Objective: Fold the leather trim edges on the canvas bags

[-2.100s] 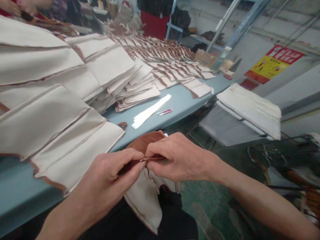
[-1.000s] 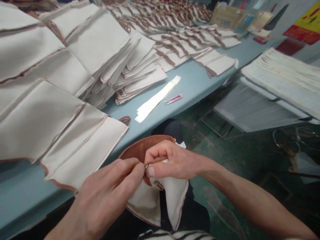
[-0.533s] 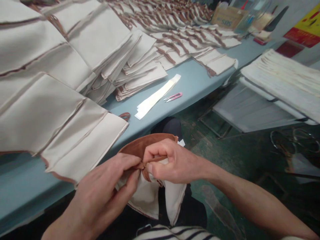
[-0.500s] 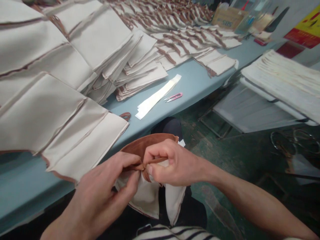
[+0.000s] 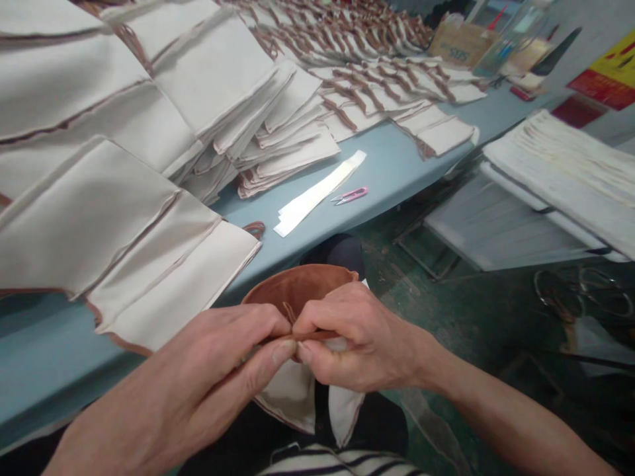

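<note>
My two bare hands meet just below the centre of the frame, fingertips nearly touching. My left hand (image 5: 213, 370), entering from the lower left, pinches a brown edge of the piece (image 5: 310, 284) between thumb and forefinger. My right hand (image 5: 360, 340), its forearm reaching in from the lower right, pinches the same edge right beside it, the other fingers curled in.

The piece sits in the lower middle of the frame, over my dark lap (image 5: 380, 420). Its brown part curves up behind my knuckles, a thin brown strand (image 5: 288, 309) stands up by my fingertips, and two pale flaps (image 5: 290, 400) hang below my hands. What lies between my fingers is hidden. Striped cloth (image 5: 342, 463) shows at the bottom edge.

Beyond, a blue-grey table (image 5: 397, 175) runs from the lower left to the upper right. On it, near the middle, pink snips (image 5: 351, 196) lie just beside white strips (image 5: 320, 195). Large cream panels (image 5: 124, 198) with brown edging fill the left and upper left; rows of cream and brown pieces (image 5: 391, 82) cover the top centre. At the upper right stands a box (image 5: 459, 45). At the right edge, a pale pile (image 5: 570, 168) rests on a rack (image 5: 540, 205).
</note>
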The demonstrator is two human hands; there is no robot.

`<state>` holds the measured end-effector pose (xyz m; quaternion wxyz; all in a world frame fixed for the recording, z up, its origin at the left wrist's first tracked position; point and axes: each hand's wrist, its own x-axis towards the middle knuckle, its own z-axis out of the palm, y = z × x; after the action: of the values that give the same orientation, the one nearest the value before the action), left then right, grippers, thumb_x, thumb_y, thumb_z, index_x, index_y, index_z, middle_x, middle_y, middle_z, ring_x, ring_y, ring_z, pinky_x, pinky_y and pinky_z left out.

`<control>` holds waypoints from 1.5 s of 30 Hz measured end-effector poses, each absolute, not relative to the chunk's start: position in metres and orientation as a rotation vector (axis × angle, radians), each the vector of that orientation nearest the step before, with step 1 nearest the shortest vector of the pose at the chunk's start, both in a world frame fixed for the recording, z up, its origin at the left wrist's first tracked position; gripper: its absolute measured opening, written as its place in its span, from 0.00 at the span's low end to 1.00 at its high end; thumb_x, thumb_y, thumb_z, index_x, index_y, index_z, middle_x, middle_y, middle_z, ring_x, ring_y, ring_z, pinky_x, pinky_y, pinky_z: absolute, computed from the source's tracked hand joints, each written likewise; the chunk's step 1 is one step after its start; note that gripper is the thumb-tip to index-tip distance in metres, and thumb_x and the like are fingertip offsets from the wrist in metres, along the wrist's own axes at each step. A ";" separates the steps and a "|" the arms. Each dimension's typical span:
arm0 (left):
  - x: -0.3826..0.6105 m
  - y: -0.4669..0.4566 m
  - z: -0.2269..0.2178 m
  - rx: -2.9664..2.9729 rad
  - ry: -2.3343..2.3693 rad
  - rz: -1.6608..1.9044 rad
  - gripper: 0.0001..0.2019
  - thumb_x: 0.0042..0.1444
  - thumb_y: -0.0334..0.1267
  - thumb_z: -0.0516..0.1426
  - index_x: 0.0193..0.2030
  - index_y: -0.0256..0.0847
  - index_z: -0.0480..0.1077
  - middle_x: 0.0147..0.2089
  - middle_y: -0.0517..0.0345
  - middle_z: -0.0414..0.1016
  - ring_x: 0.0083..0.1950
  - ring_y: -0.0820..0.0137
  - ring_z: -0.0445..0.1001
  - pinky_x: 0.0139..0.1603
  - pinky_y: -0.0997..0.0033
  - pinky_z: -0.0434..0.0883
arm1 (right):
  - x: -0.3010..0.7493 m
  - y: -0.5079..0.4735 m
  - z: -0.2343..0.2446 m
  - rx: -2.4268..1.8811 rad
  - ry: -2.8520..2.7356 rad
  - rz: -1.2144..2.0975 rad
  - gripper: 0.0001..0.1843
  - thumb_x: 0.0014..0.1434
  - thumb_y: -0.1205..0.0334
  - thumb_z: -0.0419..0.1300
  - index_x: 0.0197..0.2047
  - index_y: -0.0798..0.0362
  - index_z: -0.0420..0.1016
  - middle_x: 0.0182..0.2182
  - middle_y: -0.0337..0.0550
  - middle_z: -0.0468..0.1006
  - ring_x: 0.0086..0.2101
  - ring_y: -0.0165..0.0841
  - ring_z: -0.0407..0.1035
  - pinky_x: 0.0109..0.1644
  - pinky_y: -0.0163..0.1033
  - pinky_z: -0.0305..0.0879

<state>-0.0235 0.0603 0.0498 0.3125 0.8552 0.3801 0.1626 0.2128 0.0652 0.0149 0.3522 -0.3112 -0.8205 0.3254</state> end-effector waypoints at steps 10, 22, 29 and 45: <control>-0.008 0.076 0.041 1.835 0.747 0.420 0.20 0.77 0.39 0.50 0.30 0.42 0.68 0.26 0.67 0.68 0.27 0.74 0.68 0.29 0.78 0.66 | 0.223 0.069 0.012 -0.668 -2.120 1.045 0.07 0.65 0.67 0.59 0.34 0.52 0.76 0.24 0.35 0.81 0.23 0.26 0.72 0.31 0.32 0.60; -0.017 0.052 0.031 2.249 0.794 0.473 0.18 0.82 0.43 0.46 0.39 0.44 0.69 0.32 0.65 0.73 0.31 0.71 0.72 0.33 0.69 0.61 | 0.219 0.056 0.011 -0.713 -2.225 0.754 0.09 0.64 0.71 0.59 0.32 0.51 0.74 0.22 0.35 0.79 0.23 0.27 0.71 0.31 0.35 0.59; -0.014 0.052 0.049 2.233 0.759 0.349 0.16 0.80 0.38 0.48 0.35 0.45 0.64 0.33 0.65 0.74 0.31 0.71 0.71 0.32 0.67 0.60 | 0.222 0.053 0.023 -0.686 -2.294 0.680 0.11 0.69 0.68 0.57 0.34 0.51 0.74 0.23 0.35 0.78 0.23 0.28 0.69 0.30 0.38 0.58; -0.017 0.035 0.033 2.460 0.883 0.665 0.12 0.75 0.29 0.49 0.38 0.45 0.63 0.32 0.64 0.72 0.30 0.68 0.67 0.32 0.64 0.59 | 0.211 0.059 0.053 -0.804 -2.547 0.495 0.24 0.77 0.60 0.49 0.27 0.52 0.71 0.23 0.40 0.76 0.25 0.32 0.64 0.32 0.43 0.53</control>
<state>-0.0168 0.0348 0.0334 0.2206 0.8896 0.3194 0.2406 0.2105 0.0589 0.0531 0.2110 -0.2894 -0.9165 0.1781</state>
